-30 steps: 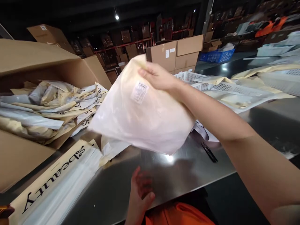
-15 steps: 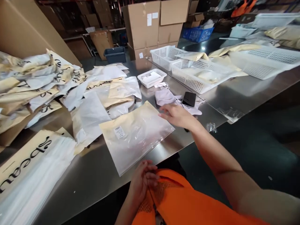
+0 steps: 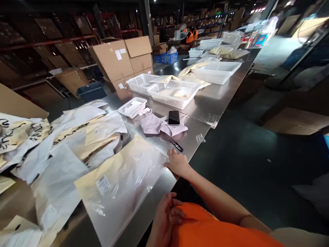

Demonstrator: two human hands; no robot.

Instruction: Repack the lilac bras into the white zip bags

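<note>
A clear plastic bag [image 3: 120,181] with a cream top strip and a barcode label lies flat on the metal table in front of me. My right hand [image 3: 178,162] is at the bag's right corner by the table edge, fingers bent and apart, with nothing seen in them. Just beyond its fingertips lies a pair of black thread snips [image 3: 177,145]. Close to the orange vest [image 3: 203,226], my left hand [image 3: 168,216] hangs palm up with loosely curled fingers and holds nothing visible. A pale lilac garment [image 3: 161,126] lies past the snips, with a black phone [image 3: 173,117] on it.
Several packed bags [image 3: 61,164] are heaped at the left. White baskets [image 3: 171,101] stand farther back, along with a small white tray [image 3: 132,107]. Clear plastic scraps [image 3: 200,138] lie by the table's right edge. Cardboard boxes [image 3: 113,61] and a grey bin [image 3: 91,91] are beyond the table.
The view has swung right and up. My right hand has drawn back from beside the garment toward the table edge, uncovering the snips. My left hand stays near the vest.
</note>
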